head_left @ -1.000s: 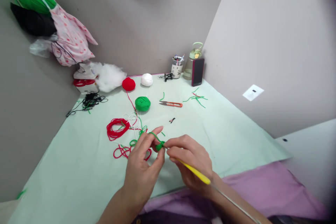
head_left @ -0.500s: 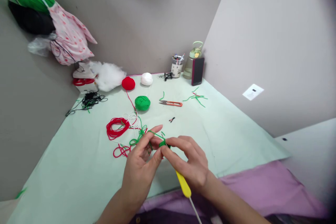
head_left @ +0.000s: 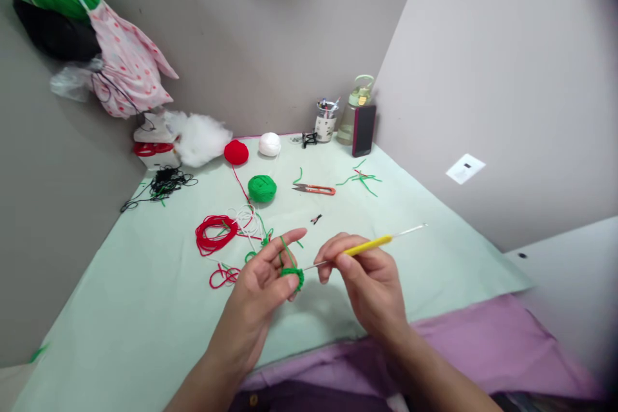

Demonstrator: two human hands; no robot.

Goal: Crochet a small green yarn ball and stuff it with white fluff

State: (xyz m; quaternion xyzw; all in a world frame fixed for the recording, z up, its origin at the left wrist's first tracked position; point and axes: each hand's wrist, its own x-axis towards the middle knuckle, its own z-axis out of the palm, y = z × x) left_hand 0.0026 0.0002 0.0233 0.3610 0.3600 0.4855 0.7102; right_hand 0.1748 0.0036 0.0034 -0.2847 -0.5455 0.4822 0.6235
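Observation:
My left hand [head_left: 263, 290] pinches a small green crochet piece [head_left: 293, 273] between thumb and fingers, with green yarn looped over the stretched index finger. My right hand [head_left: 369, 277] is closed on a yellow-handled crochet hook [head_left: 367, 246]. The hook lies nearly level, its metal tip pointing left toward the green piece and its tail pointing right. The green yarn trails back to a green yarn ball [head_left: 262, 188] on the pale green table cover [head_left: 434, 251].
Red yarn coils [head_left: 215, 235], white strands, a red ball [head_left: 236, 152], a white ball [head_left: 270, 144], orange snips [head_left: 315, 190] and green scraps lie on the cover. A pen jar [head_left: 325, 121], bottle and phone [head_left: 364, 131] stand at the back; stuffing and black yarn at the left.
My right hand has turned the hook from pointing down toward me to lying level, tail out to the right. The hook tip has drawn slightly out of the green piece. My left hand stayed put.

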